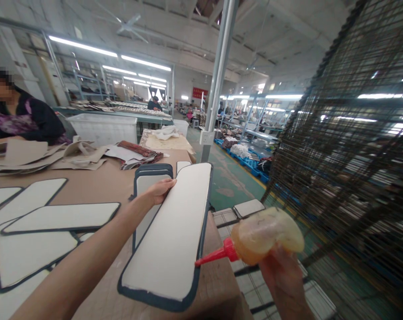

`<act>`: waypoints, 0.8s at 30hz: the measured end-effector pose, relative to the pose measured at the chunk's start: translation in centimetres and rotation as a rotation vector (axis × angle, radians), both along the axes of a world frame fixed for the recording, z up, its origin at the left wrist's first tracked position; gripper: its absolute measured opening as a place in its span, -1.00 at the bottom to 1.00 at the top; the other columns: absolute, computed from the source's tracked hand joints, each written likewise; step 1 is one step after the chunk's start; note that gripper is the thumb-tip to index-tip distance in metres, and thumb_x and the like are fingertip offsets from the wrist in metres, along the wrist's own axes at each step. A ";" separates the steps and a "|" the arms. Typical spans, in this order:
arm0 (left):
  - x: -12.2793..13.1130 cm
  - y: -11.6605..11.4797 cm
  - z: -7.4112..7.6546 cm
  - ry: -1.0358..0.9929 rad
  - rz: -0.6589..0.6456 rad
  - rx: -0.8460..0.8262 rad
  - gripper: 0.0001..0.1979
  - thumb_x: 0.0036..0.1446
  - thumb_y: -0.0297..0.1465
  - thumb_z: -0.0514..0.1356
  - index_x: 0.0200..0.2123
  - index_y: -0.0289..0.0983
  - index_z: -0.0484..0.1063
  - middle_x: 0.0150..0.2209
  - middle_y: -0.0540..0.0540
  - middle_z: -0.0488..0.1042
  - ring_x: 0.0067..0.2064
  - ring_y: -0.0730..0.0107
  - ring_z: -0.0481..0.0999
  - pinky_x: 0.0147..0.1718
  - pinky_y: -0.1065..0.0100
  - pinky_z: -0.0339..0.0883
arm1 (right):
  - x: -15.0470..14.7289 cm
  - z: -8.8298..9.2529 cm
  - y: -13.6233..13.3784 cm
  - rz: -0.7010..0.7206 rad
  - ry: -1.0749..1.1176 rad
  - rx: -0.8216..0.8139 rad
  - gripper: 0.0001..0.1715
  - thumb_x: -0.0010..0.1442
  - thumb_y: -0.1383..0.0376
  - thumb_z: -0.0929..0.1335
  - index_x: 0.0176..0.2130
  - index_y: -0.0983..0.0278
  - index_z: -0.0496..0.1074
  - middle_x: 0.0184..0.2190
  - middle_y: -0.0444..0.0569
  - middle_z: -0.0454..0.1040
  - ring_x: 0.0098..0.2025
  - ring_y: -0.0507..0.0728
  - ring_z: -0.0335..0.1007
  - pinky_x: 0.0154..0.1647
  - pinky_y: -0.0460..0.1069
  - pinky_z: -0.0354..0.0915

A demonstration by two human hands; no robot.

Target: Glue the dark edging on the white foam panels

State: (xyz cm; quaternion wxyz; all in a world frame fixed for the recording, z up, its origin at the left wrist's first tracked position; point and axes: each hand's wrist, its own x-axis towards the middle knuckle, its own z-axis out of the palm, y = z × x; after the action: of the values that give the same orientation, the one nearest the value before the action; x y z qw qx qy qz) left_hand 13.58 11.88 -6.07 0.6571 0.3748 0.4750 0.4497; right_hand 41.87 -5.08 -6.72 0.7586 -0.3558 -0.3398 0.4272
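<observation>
My left hand (pixel 160 190) grips the left edge of a long white panel (pixel 171 240) with rounded corners and a dark blue border. The panel is tilted above the brown-covered table. My right hand (pixel 283 271) is wrapped round a soft squeeze bottle (pixel 268 235) holding amber liquid. The bottle lies on its side in the hand, and its red nozzle (pixel 215 256) points left, with the tip at the panel's right border. Behind my left hand lies a stack of similar dark-edged panels (pixel 153 171).
More white panels (pixel 61 218) lie overlapping on the table's left. Beyond them are beige fabric pieces (pixel 38 155) and a person (pixel 28 111) in a dark top. A metal post (pixel 218 80) rises at the table's far corner. A wire rack (pixel 348 133) stands at right, with panels on mesh below.
</observation>
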 end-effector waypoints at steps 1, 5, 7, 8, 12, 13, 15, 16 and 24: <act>0.0 0.1 0.0 -0.005 0.001 -0.001 -0.86 0.25 -0.39 0.15 -0.31 -0.36 0.41 -0.47 0.05 0.45 -0.52 0.54 0.44 -0.52 0.43 0.39 | 0.3 -0.3 0.0 0.023 -0.001 0.010 -0.43 -0.27 0.12 0.58 -0.19 0.16 0.56 -0.40 0.02 0.61 -0.35 0.28 0.55 -0.23 0.17 0.49; 0.1 0.5 0.0 -0.006 0.008 -0.007 -0.84 0.25 -0.36 0.15 -0.27 -0.36 0.42 -0.43 0.03 0.45 -0.49 0.53 0.44 -0.51 0.43 0.39 | 1.4 -1.6 0.1 0.134 -0.007 0.054 -0.51 -0.13 0.21 0.53 -0.13 0.16 0.54 -0.29 0.04 0.61 -0.22 0.32 0.54 -0.12 0.24 0.45; 0.2 0.5 0.2 0.005 0.013 -0.011 -0.85 0.25 -0.36 0.15 -0.26 -0.36 0.42 -0.42 0.02 0.45 -0.49 0.53 0.44 -0.50 0.42 0.39 | 1.8 -2.0 0.1 0.145 -0.002 0.061 -0.51 -0.11 0.22 0.53 -0.11 0.16 0.53 -0.28 0.05 0.61 -0.19 0.34 0.53 -0.10 0.25 0.44; 0.2 0.5 0.3 0.012 0.016 -0.012 -0.85 0.25 -0.37 0.15 -0.25 -0.36 0.42 -0.42 0.02 0.45 -0.49 0.53 0.44 -0.50 0.42 0.39 | 2.0 -2.1 0.0 0.150 0.001 0.060 -0.50 -0.11 0.21 0.53 -0.11 0.17 0.53 -0.28 0.05 0.61 -0.18 0.35 0.53 -0.10 0.26 0.44; 0.4 0.5 0.8 0.034 0.033 -0.010 -0.86 0.25 -0.38 0.15 -0.23 -0.36 0.42 -0.40 0.01 0.46 -0.48 0.53 0.44 -0.50 0.42 0.40 | 2.3 -2.3 -0.1 0.156 0.017 0.056 -0.47 -0.11 0.15 0.54 -0.09 0.16 0.52 -0.25 0.07 0.60 -0.12 0.36 0.51 -0.05 0.28 0.41; 0.4 0.5 0.9 0.037 0.040 -0.010 -0.86 0.25 -0.39 0.15 -0.23 -0.36 0.42 -0.39 0.01 0.46 -0.48 0.53 0.44 -0.49 0.42 0.40 | 2.4 -2.3 -0.2 0.151 0.017 0.054 -0.45 -0.11 0.14 0.54 -0.08 0.16 0.52 -0.24 0.07 0.60 -0.12 0.37 0.51 -0.05 0.29 0.41; 0.5 0.6 1.1 0.042 0.060 -0.012 -0.86 0.25 -0.39 0.14 -0.21 -0.36 0.42 -0.38 0.01 0.46 -0.48 0.54 0.43 -0.50 0.43 0.40 | 2.5 -2.4 -0.2 0.144 0.013 0.043 -0.43 -0.11 0.11 0.54 -0.07 0.16 0.51 -0.25 0.07 0.60 -0.12 0.38 0.51 -0.05 0.30 0.40; 0.5 0.7 1.1 0.043 0.070 -0.014 -0.86 0.25 -0.39 0.14 -0.21 -0.36 0.42 -0.37 0.01 0.46 -0.48 0.54 0.43 -0.50 0.43 0.39 | 2.6 -2.5 -0.2 0.144 0.009 0.038 -0.42 -0.12 0.10 0.54 -0.07 0.16 0.51 -0.26 0.08 0.60 -0.13 0.38 0.51 -0.06 0.31 0.41; 0.5 1.4 1.4 0.005 0.118 -0.011 -0.82 0.25 -0.34 0.15 -0.21 -0.36 0.43 -0.34 -0.03 0.48 -0.45 0.52 0.45 -0.50 0.43 0.39 | 1.2 -0.5 -0.8 -0.076 0.002 0.061 -0.34 -0.23 0.07 0.58 -0.10 0.15 0.53 -0.35 0.03 0.62 -0.36 0.29 0.56 -0.17 0.22 0.47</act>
State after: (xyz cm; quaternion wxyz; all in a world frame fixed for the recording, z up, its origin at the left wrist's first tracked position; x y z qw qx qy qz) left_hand 14.07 13.28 -4.70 0.6301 0.3437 0.5004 0.4841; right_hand 43.09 -5.90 -7.25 0.7850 -0.3448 -0.3382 0.3880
